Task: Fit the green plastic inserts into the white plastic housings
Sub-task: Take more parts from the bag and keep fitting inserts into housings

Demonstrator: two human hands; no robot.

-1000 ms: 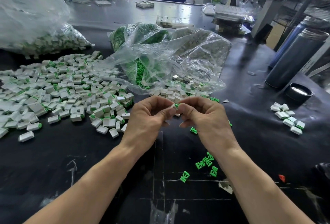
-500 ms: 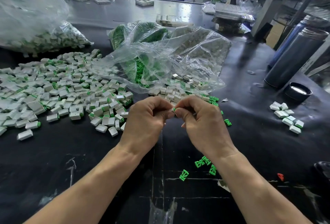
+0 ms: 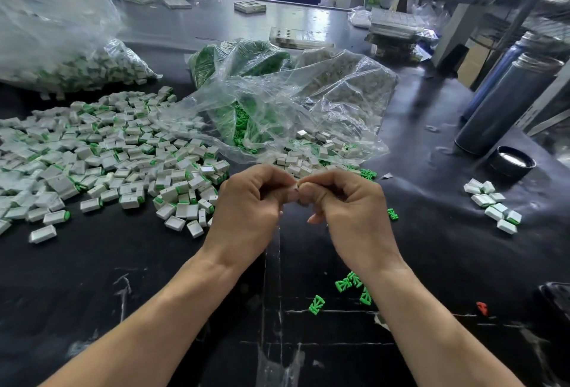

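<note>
— Head view, nearest first: what lies below the hands?
— A few loose green inserts (image 3: 316, 304) on the black desk (image 3: 92, 278), just nearer than the right hand (image 3: 350, 211) and under its wrist. They are small, bright green, with open ribbed frames, and point every which way.
— And the hands themselves?
— The left hand (image 3: 249, 207) and the right meet fingertip to fingertip above the desk. The fingers (image 3: 277, 180) of both are curled and pinch one small piece (image 3: 296, 191) between them. Only a sliver of it shows, so its long axis and heading cannot be told.
— Left of the fingers?
— A wide spread of white housings (image 3: 101, 158), boxy little blocks lying flat at mixed angles, many with a green end showing.
— Right of them?
— Well apart, a small cluster of housings (image 3: 493, 204), also white with green ends.
— Beyond the fingers?
— More white blocks just past the fingertips, spilling from a clear bag (image 3: 293, 103) that also shows green inserts through its plastic. Farther left sits another bag of housings (image 3: 86, 69).
</note>
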